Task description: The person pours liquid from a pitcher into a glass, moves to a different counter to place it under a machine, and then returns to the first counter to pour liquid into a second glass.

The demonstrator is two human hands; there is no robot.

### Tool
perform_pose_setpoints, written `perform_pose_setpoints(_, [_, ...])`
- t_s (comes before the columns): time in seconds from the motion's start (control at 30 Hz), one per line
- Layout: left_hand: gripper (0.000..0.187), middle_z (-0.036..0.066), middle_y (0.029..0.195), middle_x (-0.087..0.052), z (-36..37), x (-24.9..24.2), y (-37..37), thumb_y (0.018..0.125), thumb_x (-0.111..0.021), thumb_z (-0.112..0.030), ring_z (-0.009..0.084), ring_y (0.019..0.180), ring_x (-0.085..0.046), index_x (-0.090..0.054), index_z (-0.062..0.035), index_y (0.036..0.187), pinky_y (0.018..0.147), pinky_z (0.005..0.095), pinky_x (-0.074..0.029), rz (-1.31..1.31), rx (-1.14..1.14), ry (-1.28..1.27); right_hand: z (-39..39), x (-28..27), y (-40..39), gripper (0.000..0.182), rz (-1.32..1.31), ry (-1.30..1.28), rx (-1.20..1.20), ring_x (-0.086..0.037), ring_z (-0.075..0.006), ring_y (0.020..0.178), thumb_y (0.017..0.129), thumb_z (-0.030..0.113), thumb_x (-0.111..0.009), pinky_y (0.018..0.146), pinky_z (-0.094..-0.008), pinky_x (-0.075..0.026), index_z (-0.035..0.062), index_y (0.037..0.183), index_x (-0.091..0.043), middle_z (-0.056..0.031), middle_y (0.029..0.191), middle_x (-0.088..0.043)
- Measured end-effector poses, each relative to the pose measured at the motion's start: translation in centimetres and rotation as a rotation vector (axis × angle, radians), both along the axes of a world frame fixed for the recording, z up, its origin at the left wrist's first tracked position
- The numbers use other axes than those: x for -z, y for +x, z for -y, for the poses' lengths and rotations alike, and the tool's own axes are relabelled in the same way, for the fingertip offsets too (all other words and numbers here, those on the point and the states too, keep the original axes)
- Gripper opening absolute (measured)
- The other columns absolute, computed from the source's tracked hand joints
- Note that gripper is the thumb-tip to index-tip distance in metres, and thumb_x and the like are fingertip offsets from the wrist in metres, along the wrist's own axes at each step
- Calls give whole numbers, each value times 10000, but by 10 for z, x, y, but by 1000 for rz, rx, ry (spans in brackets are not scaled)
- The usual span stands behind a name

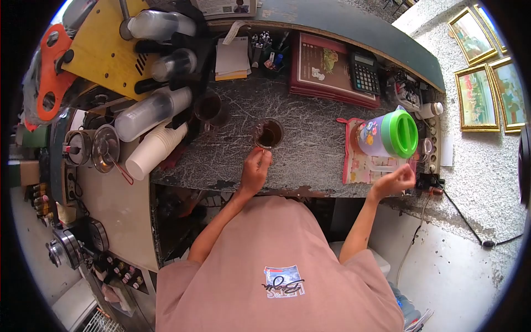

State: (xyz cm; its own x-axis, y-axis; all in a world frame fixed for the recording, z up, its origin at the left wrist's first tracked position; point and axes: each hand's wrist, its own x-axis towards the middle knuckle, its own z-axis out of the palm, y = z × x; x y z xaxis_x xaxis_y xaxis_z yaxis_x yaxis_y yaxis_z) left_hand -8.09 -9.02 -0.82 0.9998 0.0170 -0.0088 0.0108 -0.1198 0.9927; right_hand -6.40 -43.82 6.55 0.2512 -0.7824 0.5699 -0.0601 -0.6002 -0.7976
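Scratched dark counter (310, 160) spreads under everything within reach. On or just above it, in front of the person's chest, is the glass mug (271, 134), with something dark inside; whether its base touches the counter I cannot tell. The left hand (256, 171) is on the mug's near side, closed narrow, fingers gathered at what looks like the handle. That grip seems right: a firm pinch, wrist straight and the rim level should keep the contents from slopping.

Right of the mug, the pitcher (373, 139) appears to stand upright on a pink mat (354, 172), its green lid (407, 134) on. The right hand (397, 181), farther right of the mug, has its fingers curled close by the pitcher's handle (383, 167); whether it touches or holds that handle, I cannot tell. Any grip there would best take the whole handle, since a pitcher would likely tip if only hooked.

Left of the mug and a little beyond it is a dark cup (210, 106), near enough to merit care against knocks. Farther left are paper cups (157, 150); beyond the mug to the right, a calculator (364, 72) rests on red books (321, 66).
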Motion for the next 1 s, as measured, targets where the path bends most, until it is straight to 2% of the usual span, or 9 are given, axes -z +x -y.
perform_pose_setpoints(0.03, [297, 120, 945, -572, -1, -2, 0, 1012, -559, -221, 235, 812, -582, -617, 30, 864, 729, 343, -471, -12, -20, 23, -5, -3, -7, 474, 2, -2, -5, -541, -247, 969, 989, 382, -638, 876, -396, -443, -52, 1132, -511, -150, 1087, -531])
perform_pose_setpoints(0.1, [267, 132, 1022, -561, -2, -4, -1, 972, -618, -213, 245, 861, -585, -631, 29, 860, 734, 350, -478, 44, -63, 129, -21, -12, -22, 459, -144, -366, 137, -531, -287, 1043, 986, 335, -637, 937, -407, -425, -49, 1182, -480, -182, 1173, -501])
perform_pose_setpoints(0.17, [247, 143, 1099, -550, -5, -5, -4, 932, -676, -206, 256, 910, -587, -645, 28, 857, 739, 356, -486, 89, -98, 236, -51, -14, -23, 405, -75, -386, 30, -531, -281, 1053, 956, 263, -678, 957, -405, -409, -33, 1170, -502, -160, 1137, -522])
perform_pose_setpoints(0.23, [235, 152, 1146, -537, -10, -8, -2, 848, -761, -183, 274, 992, -584, -652, 23, 826, 774, 376, -507, 136, -117, 319, -96, -17, -18, 386, -239, -322, -289, -536, -266, 1048, 920, 218, -721, 949, -398, -416, -13, 1162, -528, -129, 1117, -545])
perform_pose_setpoints(0.37, [219, 172, 1255, -546, -17, -9, 4, 836, -774, -168, 295, 1041, -610, -657, 14, 804, 836, 385, -521, 156, -100, 256, -163, 8, 5, 424, -566, -25, -793, -567, -261, 1071, 823, 151, -774, 957, -390, -443, 30, 1171, -562, -109, 1113, -575])
perform_pose_setpoints(0.43, [219, 212, 1406, -503, -20, 1, 6, 832, -778, -177, 334, 1119, -627, -662, 8, 812, 887, 400, -531, 95, -43, 235, -184, 30, 15, 524, -632, 134, -1042, -567, -284, 1164, 774, 114, -787, 1020, -386, -439, 28, 1237, -556, -133, 1207, -583])
perform_pose_setpoints(0.53, [217, 234, 1487, -448, -27, 2, 9, 835, -776, -186, 361, 1131, -644, -665, 0, 815, 893, 413, -537, 136, 10, 248, -205, 65, 27, 624, -665, 137, -1238, -566, -292, 1231, 745, 102, -809, 1049, -380, -442, 13, 1301, -540, -155, 1286, -592])
perform_pose_setpoints(0.73, [217, 251, 1463, -473, -33, -2, 11, 847, -763, -181, 384, 1070, -674, -687, 22, 836, 863, 420, -555, 119, 35, 266, -224, 68, 35, 677, -749, 377, -1337, -647, -290, 1149, 705, 115, -854, 960, -382, -514, 32, 1309, -559, -143, 1236, -662])
perform_pose_setpoints(1.0, [195, 210, 1429, -538, -35, 0, 5, 844, -772, -150, 329, 1148, -655, -720, 38, 855, 905, 388, -537, 90, -33, 138, -222, 72, 39, 625, -799, 111, -1382, -679, -303, 1091, 681, 128, -874, 920, -390, -537, 42, 1242, -614, -143, 1170, -687])
